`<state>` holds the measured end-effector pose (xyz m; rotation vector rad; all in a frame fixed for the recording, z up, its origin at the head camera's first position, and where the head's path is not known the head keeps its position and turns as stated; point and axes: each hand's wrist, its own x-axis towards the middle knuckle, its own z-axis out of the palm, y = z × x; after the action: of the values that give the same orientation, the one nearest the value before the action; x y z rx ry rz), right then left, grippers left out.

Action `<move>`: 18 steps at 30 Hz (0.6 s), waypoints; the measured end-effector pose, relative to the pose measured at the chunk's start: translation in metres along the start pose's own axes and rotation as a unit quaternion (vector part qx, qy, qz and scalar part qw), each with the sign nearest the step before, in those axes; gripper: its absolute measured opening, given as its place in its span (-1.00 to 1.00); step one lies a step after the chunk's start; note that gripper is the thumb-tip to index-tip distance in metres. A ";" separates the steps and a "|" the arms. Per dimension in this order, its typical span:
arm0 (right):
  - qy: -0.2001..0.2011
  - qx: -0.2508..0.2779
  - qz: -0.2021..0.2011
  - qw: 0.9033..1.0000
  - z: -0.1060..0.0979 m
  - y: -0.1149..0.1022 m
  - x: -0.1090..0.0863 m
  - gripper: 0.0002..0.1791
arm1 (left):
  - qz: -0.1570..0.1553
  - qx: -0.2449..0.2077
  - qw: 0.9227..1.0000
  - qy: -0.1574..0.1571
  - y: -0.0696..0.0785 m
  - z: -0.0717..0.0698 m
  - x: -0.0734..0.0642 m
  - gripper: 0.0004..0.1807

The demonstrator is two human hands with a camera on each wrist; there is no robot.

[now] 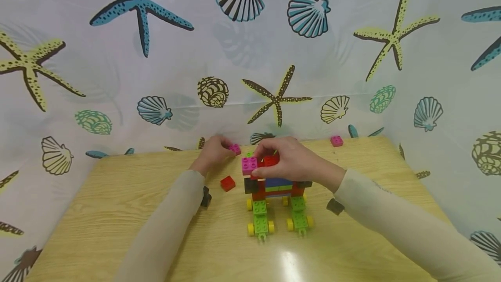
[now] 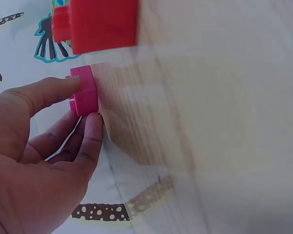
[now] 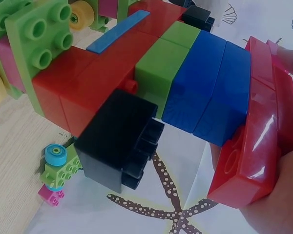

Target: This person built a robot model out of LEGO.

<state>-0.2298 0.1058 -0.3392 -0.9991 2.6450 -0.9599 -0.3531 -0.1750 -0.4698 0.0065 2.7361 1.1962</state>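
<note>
At the back edge of the wooden table, my left hand (image 1: 214, 153) pinches a small pink brick (image 2: 87, 90), thumb on its studded side and a fingertip at its lower edge. My right hand (image 1: 287, 160) grips the top of a standing brick model (image 1: 278, 188), its fingers around the uppermost red bricks (image 3: 256, 141). Another pink brick (image 1: 249, 166) sits at the model's top left, right beside the thumb. The model has blue and green layers, black bricks (image 3: 119, 139) sticking out at its sides, and green wheeled feet (image 1: 261, 221) with yellow wheels. The palm partly hides its top.
Loose on the table lie a red brick (image 1: 228, 183), a black piece (image 1: 205, 197) by the left forearm, a black brick (image 1: 335, 206) below the right forearm and a pink brick (image 1: 336, 141) at the back. A green piece with blue wheels (image 3: 61, 168) stands behind the model. Patterned cloth surrounds the table.
</note>
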 end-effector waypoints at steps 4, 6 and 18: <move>0.001 0.002 -0.002 1.000 0.000 -0.001 0.000 -0.62 | 0.012 0.008 1.000 0.006 0.000 -0.002 -0.004 -0.68; 0.000 0.002 -0.003 1.000 0.000 -0.001 0.000 -0.63 | 0.022 0.009 1.000 0.011 -0.001 -0.003 -0.006 -0.65; -0.003 0.000 0.001 1.000 0.001 -0.001 0.001 -0.61 | 0.075 -0.077 0.994 0.028 0.012 -0.023 -0.044 -0.54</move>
<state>-0.2296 0.1039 -0.3392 -0.9988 2.6411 -0.9544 -0.3133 -0.1865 -0.4389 0.1674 2.7243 1.4649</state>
